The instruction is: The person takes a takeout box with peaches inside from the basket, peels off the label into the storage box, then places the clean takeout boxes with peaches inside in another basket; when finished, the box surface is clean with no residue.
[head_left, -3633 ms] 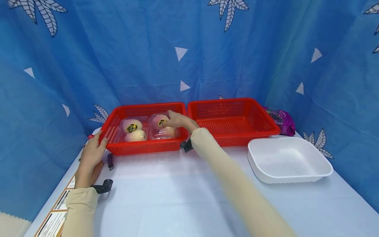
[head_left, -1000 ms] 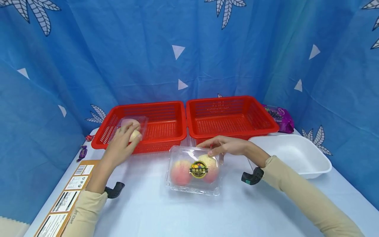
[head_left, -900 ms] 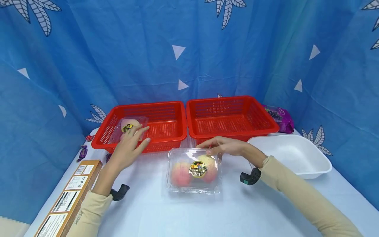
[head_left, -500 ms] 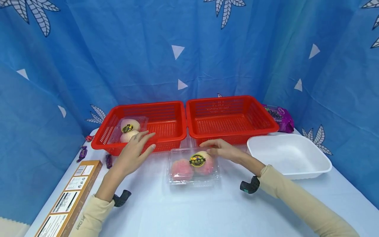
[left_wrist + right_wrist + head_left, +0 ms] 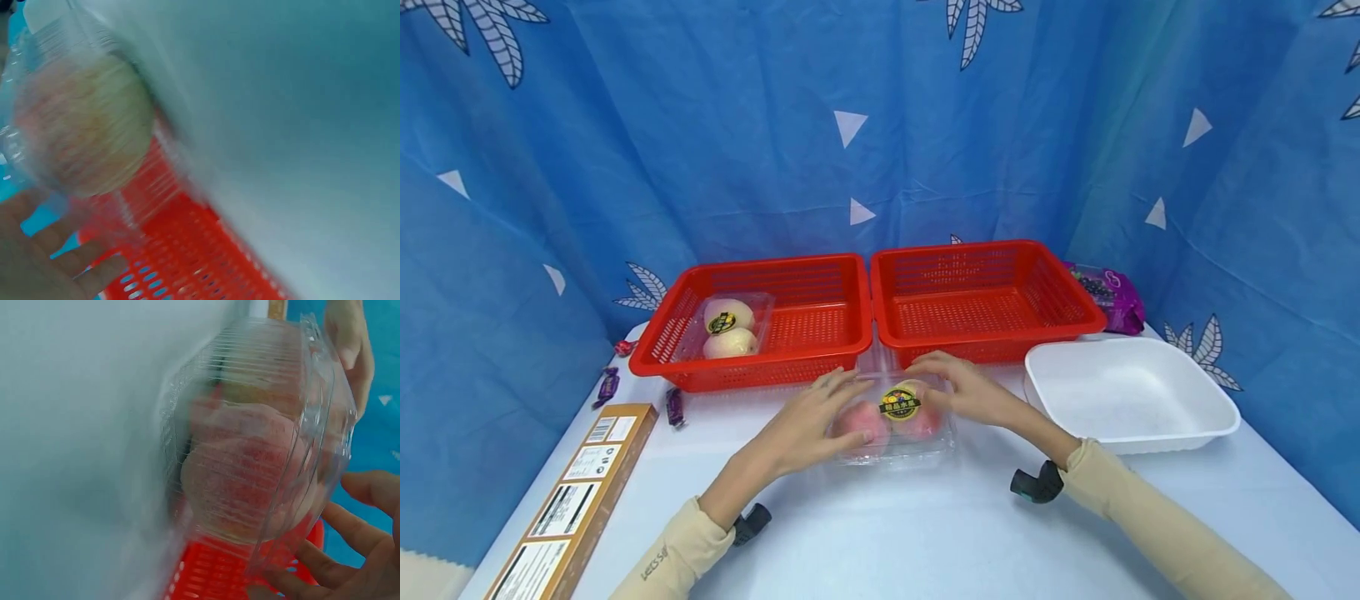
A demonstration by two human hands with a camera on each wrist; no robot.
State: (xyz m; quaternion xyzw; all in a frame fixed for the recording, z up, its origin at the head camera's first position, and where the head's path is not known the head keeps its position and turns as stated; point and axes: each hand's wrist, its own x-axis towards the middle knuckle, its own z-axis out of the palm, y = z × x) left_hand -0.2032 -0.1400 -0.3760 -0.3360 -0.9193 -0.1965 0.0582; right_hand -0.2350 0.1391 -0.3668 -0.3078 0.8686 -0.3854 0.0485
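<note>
Clear clamshell box (image 5: 895,417) with two pinkish peaches (yellow-black label on lid), lid closed, flat on the bench just in front of the red baskets, a hand on each side.

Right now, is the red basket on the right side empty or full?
Empty. The right red basket shows only its bare perforated floor; nothing lies inside it.
</note>
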